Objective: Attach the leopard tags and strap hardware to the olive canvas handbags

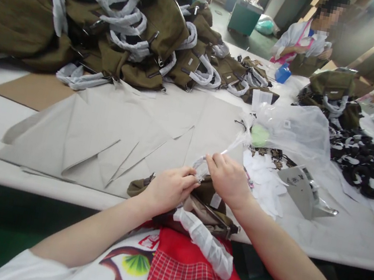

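An olive-green handbag (207,192) lies at the table's front edge, against my red apron, with its opening towards me. One handle (200,164), wrapped in thin white paper or film, rises from its far side. My left hand (172,186) pinches this handle from the left. My right hand (229,179) is closed with its fingertips at the handle's right side; whether they also grip the thin white strands (235,143) just beyond is unclear. The other wrapped handle (205,242) hangs over the apron. A small white label (215,200) shows on the bag.
Olive bags (120,27) are heaped at the back left. Grey sheets (101,134) cover the table's middle. To the right lie a clear plastic bag (298,126), white paper tags (263,180), a grey folded card (303,189) and black straps (361,158). Co-workers (308,38) sit across the table.
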### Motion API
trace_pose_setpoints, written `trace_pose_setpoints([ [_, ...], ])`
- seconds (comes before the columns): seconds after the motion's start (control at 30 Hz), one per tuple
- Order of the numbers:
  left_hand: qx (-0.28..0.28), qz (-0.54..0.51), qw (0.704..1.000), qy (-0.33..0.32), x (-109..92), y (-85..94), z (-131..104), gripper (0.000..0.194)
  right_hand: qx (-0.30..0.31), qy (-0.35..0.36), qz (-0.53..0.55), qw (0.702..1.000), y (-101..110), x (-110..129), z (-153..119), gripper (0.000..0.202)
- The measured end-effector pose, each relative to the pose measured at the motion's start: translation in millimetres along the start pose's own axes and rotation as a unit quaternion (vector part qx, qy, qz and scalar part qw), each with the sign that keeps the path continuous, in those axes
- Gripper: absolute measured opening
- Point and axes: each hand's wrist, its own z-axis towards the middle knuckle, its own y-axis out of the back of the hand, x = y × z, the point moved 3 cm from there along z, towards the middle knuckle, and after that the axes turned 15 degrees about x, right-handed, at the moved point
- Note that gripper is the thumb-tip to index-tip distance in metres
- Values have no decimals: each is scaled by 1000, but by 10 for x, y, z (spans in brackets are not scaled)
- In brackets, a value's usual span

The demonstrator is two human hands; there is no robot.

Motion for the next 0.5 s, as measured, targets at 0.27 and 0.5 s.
trace_pose_setpoints([
  [0.27,-9,7,1000,-27,-1,-14,11,23,-31,18,-20,999,7,-6,-45,26],
  [0.5,-7,0,1000,-21,2,-4,2,25,7,-35,-6,999,-23,-66,22,22],
])
